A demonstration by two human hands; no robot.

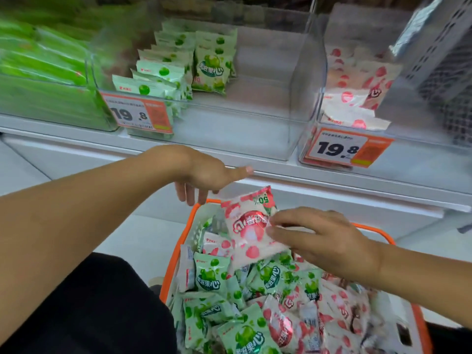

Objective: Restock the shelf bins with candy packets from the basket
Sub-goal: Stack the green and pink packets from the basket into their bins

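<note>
A pink-and-white candy packet [251, 226] stands raised above the heap in the orange basket [176, 256], its print upside down to the camera. The right hand [324, 242] pinches it by its right edge, thumb and fingertips closed on the wrapper, the rest of the packet jutting out to the left of that hand. Directly below the right hand the basket is piled with more packets: green ones [208, 277] lie beneath and to the left of it, pink ones [281, 325] beneath it and nearer the person.

The left hand [204, 172] hangs above and to the left of the held packet, over the far rim of the basket, holding nothing; its fingers are loose and point down, the thumb stretched toward the right. It does not touch the packet.

Beyond both hands runs a white shelf [332, 180] with clear bins. The bin [293, 103] straight ahead of the left hand holds rows of green packets [212, 70] in its left part only. The bin [355, 98] ahead of the right hand holds pink packets. Each carries an orange price tag [350, 148] reading 19.8. Farther left of the left hand a bin of green wrappers [43, 72] is blurred.
</note>
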